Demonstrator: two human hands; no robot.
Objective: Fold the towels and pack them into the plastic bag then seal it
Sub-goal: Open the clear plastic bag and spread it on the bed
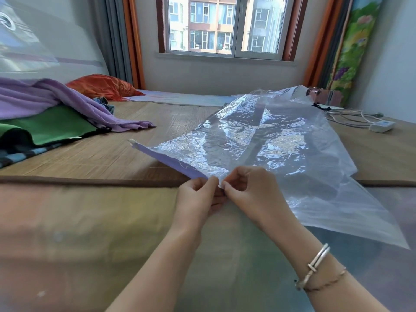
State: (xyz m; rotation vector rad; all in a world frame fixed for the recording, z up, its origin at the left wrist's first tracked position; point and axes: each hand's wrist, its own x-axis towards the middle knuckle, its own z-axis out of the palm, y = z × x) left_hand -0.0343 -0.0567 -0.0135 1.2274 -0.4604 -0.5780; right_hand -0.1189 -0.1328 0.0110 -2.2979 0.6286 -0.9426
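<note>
Purple towel [67,97] heaped at far left over a green towel [56,124], on the woven bed mat [108,152]. Nearer centre, left hand [200,197] pinching the purple-striped mouth edge of the clear plastic bag [281,149]. Right hand [249,188] pinching the same edge, fingertips touching the left's. Bag spread flat toward the right, white adapter [382,126] beyond.

plastic bag [270,140]: clear, crinkled, flat | towels [45,104]: unfolded, heaped left
</note>
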